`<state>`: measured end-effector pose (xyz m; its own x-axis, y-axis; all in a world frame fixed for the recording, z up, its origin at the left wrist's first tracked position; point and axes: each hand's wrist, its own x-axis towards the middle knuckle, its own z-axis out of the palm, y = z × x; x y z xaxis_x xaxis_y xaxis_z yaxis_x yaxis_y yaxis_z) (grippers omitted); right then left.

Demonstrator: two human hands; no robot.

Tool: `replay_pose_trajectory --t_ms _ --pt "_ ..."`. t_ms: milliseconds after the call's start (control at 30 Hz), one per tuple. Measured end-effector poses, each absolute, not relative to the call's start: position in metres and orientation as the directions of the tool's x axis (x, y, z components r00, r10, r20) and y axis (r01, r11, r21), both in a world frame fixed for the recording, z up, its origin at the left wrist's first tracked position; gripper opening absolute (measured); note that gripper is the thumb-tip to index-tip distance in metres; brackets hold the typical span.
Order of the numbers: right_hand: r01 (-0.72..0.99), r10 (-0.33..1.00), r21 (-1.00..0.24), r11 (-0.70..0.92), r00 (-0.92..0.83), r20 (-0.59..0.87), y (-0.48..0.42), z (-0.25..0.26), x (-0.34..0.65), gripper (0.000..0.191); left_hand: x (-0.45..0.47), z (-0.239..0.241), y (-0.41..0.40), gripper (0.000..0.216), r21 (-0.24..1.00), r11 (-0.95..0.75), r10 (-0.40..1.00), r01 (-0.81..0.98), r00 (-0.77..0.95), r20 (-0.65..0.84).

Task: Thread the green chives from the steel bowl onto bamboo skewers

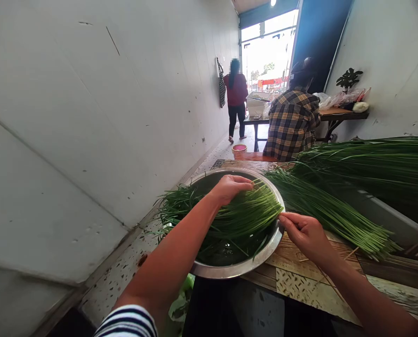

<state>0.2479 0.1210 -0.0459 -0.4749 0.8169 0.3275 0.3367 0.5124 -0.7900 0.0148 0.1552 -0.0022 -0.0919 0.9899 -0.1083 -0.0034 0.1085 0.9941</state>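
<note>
A bundle of garlic chives (254,210) lies in a wide metal basin (235,271), its pale stalk ends toward the right rim and its dark leaves spilling over the left. My left hand (232,187) is closed on the bundle at its far side, near the stalk ends; some fingers are hidden. At the basin's right rim, my right hand (303,229) pinches thumb and forefinger at the tip of the outermost stalks. Water glints at the bottom of the basin, with loose leaves in it.
More chives (342,215) are heaped on the wood-patterned table (314,281) to the right. Beyond it, a person in a plaid shirt (291,121) sits facing away. Another person in red (236,89) stands near the doorway. A white wall (90,117) runs along the left.
</note>
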Motion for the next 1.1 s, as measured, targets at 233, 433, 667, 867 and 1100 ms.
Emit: replay_pose_trajectory --t_ms 233,433,667,867,1100 --pt "0.326 0.809 -0.790 0.520 -0.484 0.333 0.1217 -0.0472 0.2485 0.036 0.0168 -0.0021 0.1557 0.019 0.993 0.110 0.987 -0.052 -0.112 -0.116" --pt "0.317 0.803 -0.787 0.529 -0.486 0.344 0.1217 -0.0475 0.2482 0.037 0.0163 -0.0036 0.1578 0.018 0.992 0.108 0.985 -0.059 -0.129 -0.115" --pt "0.310 0.817 -0.810 0.498 -0.480 0.319 0.1219 -0.0463 0.2478 0.035 0.0170 -0.0019 0.1561 0.017 0.993 0.112 0.986 -0.039 -0.117 -0.116" --pt "0.301 0.817 -0.810 0.503 -0.471 0.333 0.1209 -0.0452 0.2473 0.036 0.0170 -0.0011 0.1562 0.016 0.994 0.106 0.987 -0.023 -0.121 -0.108" --pt "0.290 0.816 -0.813 0.505 -0.466 0.341 0.1207 -0.0442 0.2465 0.035 0.0156 -0.0033 0.1571 0.015 0.993 0.112 0.987 -0.019 -0.110 -0.114"
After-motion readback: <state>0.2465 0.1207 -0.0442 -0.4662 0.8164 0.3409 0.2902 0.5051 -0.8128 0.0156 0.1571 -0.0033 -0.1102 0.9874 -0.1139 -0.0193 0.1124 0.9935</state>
